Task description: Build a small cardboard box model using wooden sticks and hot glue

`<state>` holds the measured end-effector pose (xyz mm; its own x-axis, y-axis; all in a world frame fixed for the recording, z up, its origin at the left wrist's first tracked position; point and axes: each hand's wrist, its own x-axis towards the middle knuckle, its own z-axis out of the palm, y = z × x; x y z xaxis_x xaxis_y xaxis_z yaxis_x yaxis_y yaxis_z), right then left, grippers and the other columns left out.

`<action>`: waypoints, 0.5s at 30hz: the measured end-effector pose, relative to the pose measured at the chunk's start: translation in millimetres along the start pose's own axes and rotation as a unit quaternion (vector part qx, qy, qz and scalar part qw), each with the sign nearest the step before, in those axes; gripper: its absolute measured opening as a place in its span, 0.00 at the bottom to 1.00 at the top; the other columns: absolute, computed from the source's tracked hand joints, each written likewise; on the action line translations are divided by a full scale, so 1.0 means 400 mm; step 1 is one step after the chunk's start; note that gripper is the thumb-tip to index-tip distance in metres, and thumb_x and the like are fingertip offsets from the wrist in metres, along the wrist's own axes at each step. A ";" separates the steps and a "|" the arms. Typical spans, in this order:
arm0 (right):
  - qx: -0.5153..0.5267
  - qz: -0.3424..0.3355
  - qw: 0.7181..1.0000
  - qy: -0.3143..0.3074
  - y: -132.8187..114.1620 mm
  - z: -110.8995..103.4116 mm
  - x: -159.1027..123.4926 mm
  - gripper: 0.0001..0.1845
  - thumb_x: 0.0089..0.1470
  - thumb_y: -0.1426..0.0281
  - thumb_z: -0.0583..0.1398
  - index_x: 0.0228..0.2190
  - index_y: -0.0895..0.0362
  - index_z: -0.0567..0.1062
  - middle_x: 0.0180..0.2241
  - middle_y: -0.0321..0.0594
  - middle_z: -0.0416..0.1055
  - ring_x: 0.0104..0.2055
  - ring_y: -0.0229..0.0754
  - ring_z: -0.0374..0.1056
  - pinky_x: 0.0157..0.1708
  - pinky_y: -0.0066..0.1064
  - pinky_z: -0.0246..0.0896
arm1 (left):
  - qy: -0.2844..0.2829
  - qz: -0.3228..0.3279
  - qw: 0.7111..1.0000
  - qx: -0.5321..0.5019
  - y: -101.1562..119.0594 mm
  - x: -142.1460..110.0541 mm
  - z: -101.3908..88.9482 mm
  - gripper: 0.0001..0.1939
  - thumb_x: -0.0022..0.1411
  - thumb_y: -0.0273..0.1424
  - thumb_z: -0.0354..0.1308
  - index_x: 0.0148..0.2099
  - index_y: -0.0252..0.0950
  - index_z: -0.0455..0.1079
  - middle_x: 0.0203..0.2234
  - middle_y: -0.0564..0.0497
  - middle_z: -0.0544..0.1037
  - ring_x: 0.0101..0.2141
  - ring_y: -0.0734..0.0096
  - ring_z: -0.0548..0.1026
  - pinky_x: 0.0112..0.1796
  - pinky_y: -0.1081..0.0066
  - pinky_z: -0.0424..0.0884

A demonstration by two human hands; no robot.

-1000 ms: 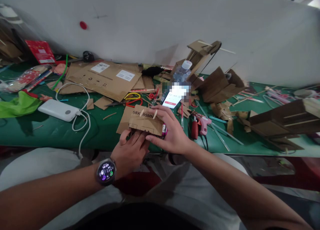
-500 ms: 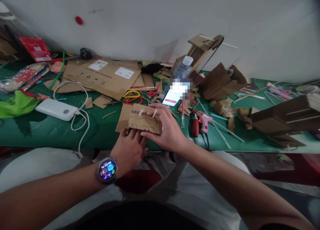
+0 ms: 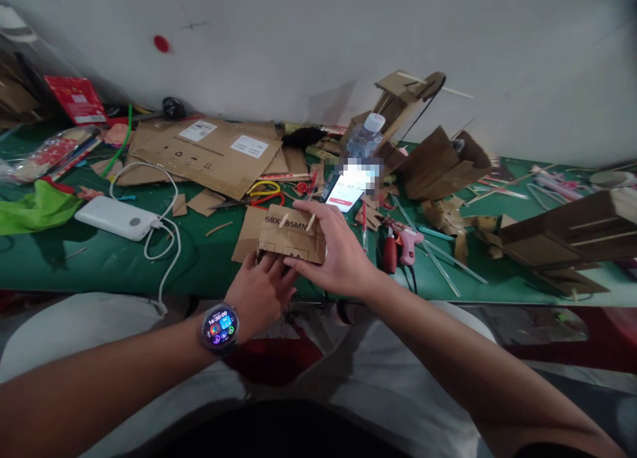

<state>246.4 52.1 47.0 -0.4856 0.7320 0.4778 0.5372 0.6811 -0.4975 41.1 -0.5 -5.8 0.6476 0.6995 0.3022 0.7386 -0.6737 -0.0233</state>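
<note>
A small folded cardboard box (image 3: 291, 237) printed with "58X" and "85MM" is held at the near edge of the table, two pale wooden stick ends poking out of its top face. My right hand (image 3: 343, 249) grips its right side, thumb at the front edge and fingers over the back corner. From below, my left hand (image 3: 261, 285) reaches under the front edge; its fingertips are hidden by the cardboard. Behind the box's left side shows a plain cardboard flap (image 3: 247, 235); I cannot tell whether it is joined on.
A lit phone (image 3: 343, 189) leans behind my right hand. To the right lie a pink glue gun (image 3: 409, 245) and clear glue sticks (image 3: 442, 265). Scissors (image 3: 263, 194), large cardboard sheets (image 3: 204, 156), a white power bank (image 3: 117, 218) and cardboard structures (image 3: 572, 229) surround the work.
The view has shifted slightly. The box is tipped a little more toward me, its top face and print showing more clearly, with both hands keeping nearly the same hold.
</note>
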 end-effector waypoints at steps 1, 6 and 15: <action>-0.003 0.003 1.000 -0.009 -0.002 -0.003 0.002 0.44 0.57 0.59 0.73 0.68 0.50 0.62 0.64 0.53 0.73 0.63 0.63 0.71 0.62 0.60 0.70 | 0.002 0.000 1.000 -0.001 0.000 0.001 0.001 0.21 0.73 0.34 0.63 0.64 0.35 0.74 0.57 0.34 0.81 0.58 0.40 0.76 0.53 0.44 0.74; -0.016 -0.001 1.000 -0.010 -0.002 0.004 0.004 0.40 0.62 0.57 0.71 0.68 0.52 0.63 0.63 0.55 0.73 0.64 0.63 0.70 0.63 0.60 0.68 | -0.006 -0.001 1.000 0.001 0.001 0.001 0.002 0.20 0.73 0.35 0.63 0.63 0.35 0.74 0.57 0.34 0.81 0.57 0.41 0.76 0.51 0.45 0.74; 0.002 -0.029 1.000 0.005 0.006 0.017 -0.002 0.40 0.64 0.53 0.68 0.68 0.51 0.61 0.64 0.56 0.71 0.66 0.63 0.67 0.64 0.61 0.65 | 0.008 -0.007 1.000 -0.006 0.000 -0.001 0.003 0.20 0.71 0.36 0.65 0.62 0.35 0.74 0.56 0.36 0.82 0.57 0.43 0.76 0.51 0.46 0.73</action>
<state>243.6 53.1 40.6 -0.5094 0.6911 0.5127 0.5056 0.7225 -0.4716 40.9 -0.5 -7.1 0.6347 0.7046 0.3174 0.7446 -0.6675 -0.0072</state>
